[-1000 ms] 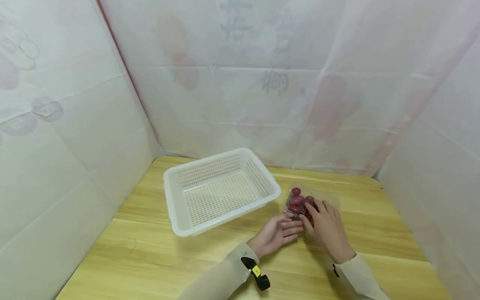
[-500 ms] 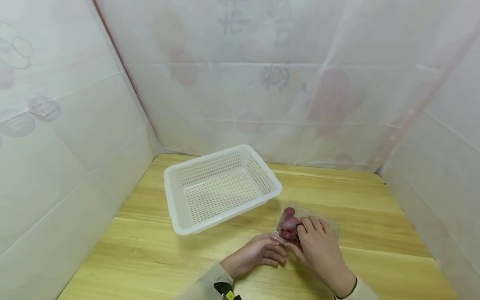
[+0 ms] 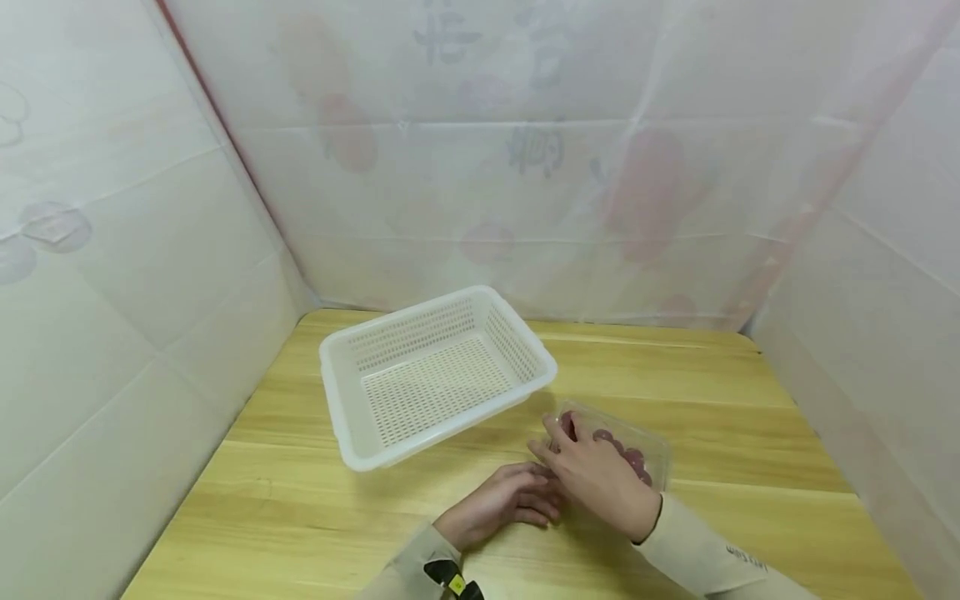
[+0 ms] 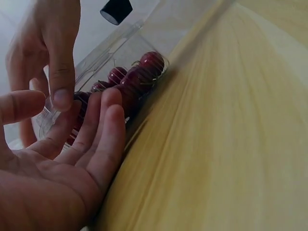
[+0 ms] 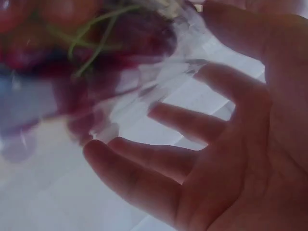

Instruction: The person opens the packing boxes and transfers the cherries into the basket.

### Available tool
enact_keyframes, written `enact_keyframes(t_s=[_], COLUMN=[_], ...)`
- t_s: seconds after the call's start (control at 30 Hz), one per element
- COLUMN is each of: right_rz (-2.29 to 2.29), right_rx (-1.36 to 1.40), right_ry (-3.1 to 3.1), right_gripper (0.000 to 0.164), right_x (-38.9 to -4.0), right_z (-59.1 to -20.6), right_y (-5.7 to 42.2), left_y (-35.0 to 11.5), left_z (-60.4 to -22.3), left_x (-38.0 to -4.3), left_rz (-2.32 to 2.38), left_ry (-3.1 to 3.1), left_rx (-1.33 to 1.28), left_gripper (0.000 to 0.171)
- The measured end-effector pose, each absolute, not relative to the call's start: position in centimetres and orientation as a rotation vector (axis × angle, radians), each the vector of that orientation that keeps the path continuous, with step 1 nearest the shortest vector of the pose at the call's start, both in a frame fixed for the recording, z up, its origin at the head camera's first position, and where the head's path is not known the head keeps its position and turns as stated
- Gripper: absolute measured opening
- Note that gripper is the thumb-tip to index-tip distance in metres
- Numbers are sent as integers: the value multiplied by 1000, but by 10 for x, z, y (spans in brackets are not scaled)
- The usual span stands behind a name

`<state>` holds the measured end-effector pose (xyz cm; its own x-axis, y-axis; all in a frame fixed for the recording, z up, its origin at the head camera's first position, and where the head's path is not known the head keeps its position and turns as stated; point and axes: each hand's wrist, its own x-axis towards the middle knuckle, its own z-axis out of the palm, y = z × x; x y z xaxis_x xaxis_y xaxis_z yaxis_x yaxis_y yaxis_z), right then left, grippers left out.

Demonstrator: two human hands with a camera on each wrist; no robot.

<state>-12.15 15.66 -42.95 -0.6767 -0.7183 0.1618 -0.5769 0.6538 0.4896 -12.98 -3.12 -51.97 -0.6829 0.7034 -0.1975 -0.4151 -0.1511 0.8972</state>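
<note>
A clear plastic box [image 3: 654, 450] of dark red cherries [image 3: 633, 457] lies on the table, right of the basket. Green stems show among the cherries [image 5: 139, 36] in the right wrist view. My right hand [image 3: 600, 483] reaches across the box to its left corner, fingers spread and nearly straight, with the thumb on the near side. Beside that same end, my left hand [image 3: 504, 505] rests low, its relaxed fingertips against the box wall. In the left wrist view, the left hand's fingers [image 4: 108, 139] hide some of the cherries.
A white perforated plastic basket [image 3: 333, 400] stands on the wooden table [image 3: 270, 500], left of the box. Pale printed sheets [image 3: 450, 192] enclose the back and both sides. A black strap [image 3: 444, 573] is around the left wrist.
The box has come nearer to me. My right hand has moved from the middle of the box to its left corner, uncovering cherries on the right. The left hand has drawn back leftward.
</note>
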Motion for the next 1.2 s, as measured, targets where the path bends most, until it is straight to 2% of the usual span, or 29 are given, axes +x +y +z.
enact_keyframes(t_s=[0.1, 0.17, 0.33, 0.47, 0.57, 0.8, 1.2], right_rz=[-585, -544, -369, -498, -581, -442, -417], right_rx=[1096, 1140, 1189, 1171, 1138, 1008, 885], right_ry=[-2516, -2533, -2639, -2605, -2597, -2711, -2680], right_gripper=[26, 21, 22, 23, 15, 7, 13], right_x=[-124, -127, -131, -127, -124, -119, -119], right_z=[-428, -429, -431, -436, -440, -444, -450], right_y=[158, 157, 150, 143, 138, 121, 112], left_y=[-30, -29, -29, -28, -28, -26, -25], left_z=[-523, -524, -525, -524, -524, -526, -528], left_x=[-132, -133, -132, -130, -129, -126, -132], left_rz=[1942, 1968, 2006, 2017, 2024, 2055, 2114], left_ry=[1335, 1325, 1345, 1368, 1380, 1397, 1356], left_rx=[349, 345, 316, 303, 298, 254, 221], left_gripper=[38, 35, 37, 42, 43, 41, 44])
